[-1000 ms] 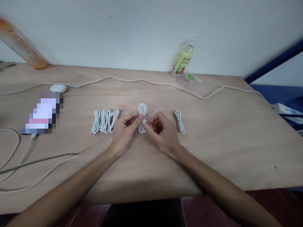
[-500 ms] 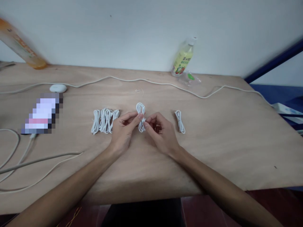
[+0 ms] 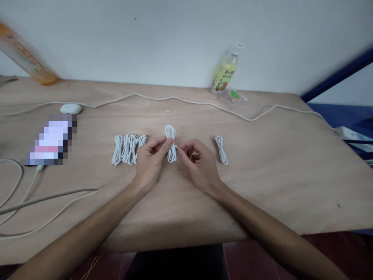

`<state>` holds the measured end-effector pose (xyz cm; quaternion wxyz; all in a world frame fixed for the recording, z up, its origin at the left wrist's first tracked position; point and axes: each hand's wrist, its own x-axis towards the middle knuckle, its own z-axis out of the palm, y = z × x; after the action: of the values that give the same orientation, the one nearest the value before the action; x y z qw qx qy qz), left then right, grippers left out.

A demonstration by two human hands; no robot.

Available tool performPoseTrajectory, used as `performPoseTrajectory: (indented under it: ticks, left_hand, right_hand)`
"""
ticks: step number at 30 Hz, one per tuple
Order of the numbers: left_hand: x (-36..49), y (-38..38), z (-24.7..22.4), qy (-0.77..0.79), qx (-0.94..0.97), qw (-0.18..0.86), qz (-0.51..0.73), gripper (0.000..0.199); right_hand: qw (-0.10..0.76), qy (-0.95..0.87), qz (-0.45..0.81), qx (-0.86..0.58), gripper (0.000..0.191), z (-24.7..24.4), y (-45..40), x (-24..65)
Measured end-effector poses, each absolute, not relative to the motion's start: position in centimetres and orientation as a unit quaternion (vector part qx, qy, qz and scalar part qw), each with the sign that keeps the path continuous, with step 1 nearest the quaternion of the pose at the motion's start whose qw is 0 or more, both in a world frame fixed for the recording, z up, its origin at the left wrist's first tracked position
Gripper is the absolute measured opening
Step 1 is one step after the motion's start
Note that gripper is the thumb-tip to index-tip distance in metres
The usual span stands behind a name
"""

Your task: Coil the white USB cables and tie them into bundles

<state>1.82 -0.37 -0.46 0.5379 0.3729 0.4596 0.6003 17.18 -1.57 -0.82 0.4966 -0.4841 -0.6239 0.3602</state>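
A coiled white cable [image 3: 170, 144] stands lengthwise in front of me, raised between my hands. My left hand [image 3: 153, 157] is closed on its middle, with the thumb across the loops. On the coil's right side, my right hand [image 3: 199, 161] pinches the small end of a thin white twist tie [image 3: 176, 146], mostly hidden by the fingertips. Several tied white cable bundles [image 3: 125, 149] lie in a row beside my left hand, which partly covers the last one. Another cable bundle [image 3: 221, 150] lies alone to the right of my right hand.
Thin white scraps [image 3: 171, 112] lie beyond the coil. A long white cord [image 3: 175, 98] crosses the wooden table [image 3: 276, 175]. At the left are a phone [image 3: 51, 140], a white case [image 3: 70, 109] and an orange bottle [image 3: 43, 76]. A yellow-green bottle [image 3: 225, 74] stands by the wall.
The held coil has shifted slightly left with my left hand. My right fingertips have drawn a little away from the coil, pulling at the tie's end.
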Motion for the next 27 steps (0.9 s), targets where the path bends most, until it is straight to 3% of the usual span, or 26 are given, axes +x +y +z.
performPoseTrajectory:
  ticks: [5,10,19,27]
  left_hand:
    - [1.87,-0.39,-0.29,0.432,0.357,0.579,0.592,0.039]
    - [1.94,-0.31,0.03,0.389,0.317,0.64,0.582,0.046]
    - [1.73,-0.31,0.07,0.372,0.314,0.657,0.575,0.042]
    - [1.6,-0.23,0.35,0.375,0.331,0.663,0.557,0.042]
  right_hand:
    - [0.496,-0.658,0.316,-0.47,0.011,-0.65,-1.56,17.25]
    - [0.501,-0.63,0.352,-0.477,0.011,-0.58,-1.64,17.16]
    - [0.483,-0.584,0.5,-0.418,0.027,-0.42,-1.33,17.34]
    - [0.494,-0.583,0.504,-0.404,0.025,-0.57,-1.38,17.27]
